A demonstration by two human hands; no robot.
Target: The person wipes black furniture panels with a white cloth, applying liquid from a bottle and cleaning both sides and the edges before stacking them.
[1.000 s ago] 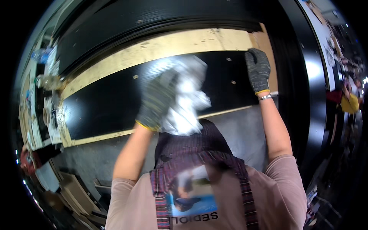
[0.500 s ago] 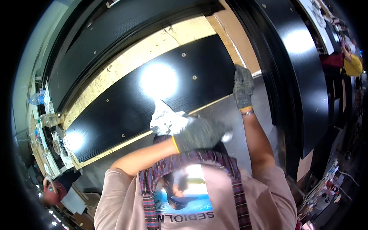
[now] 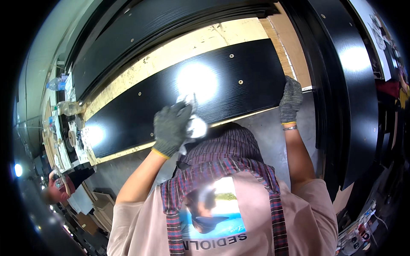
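A long black board [image 3: 153,98] with several small round metal fittings lies flat on a pale wooden bench [image 3: 239,30]. My left hand [image 3: 171,129], in a dark grey knitted glove, is closed on a crumpled white cloth [image 3: 197,127] at the board's near edge. Part of the cloth shows past the fingertips, over the board's surface. My right hand [image 3: 292,99], gloved the same way, is at the board's right end with its fingers together around the edge. Its thumb and fingertips are partly hidden.
Black boards [image 3: 111,51] are stacked beyond the bench, and more dark boards [image 3: 346,98] stand at the right. Plastic bottles [image 3: 68,108] and a tape roll [image 3: 72,137] sit at the left end. Another person [image 3: 64,187] is at the far left.
My left hand has moved from in front of my body to the left and onto the board's near edge with the cloth. My right hand stays at the board's right end.
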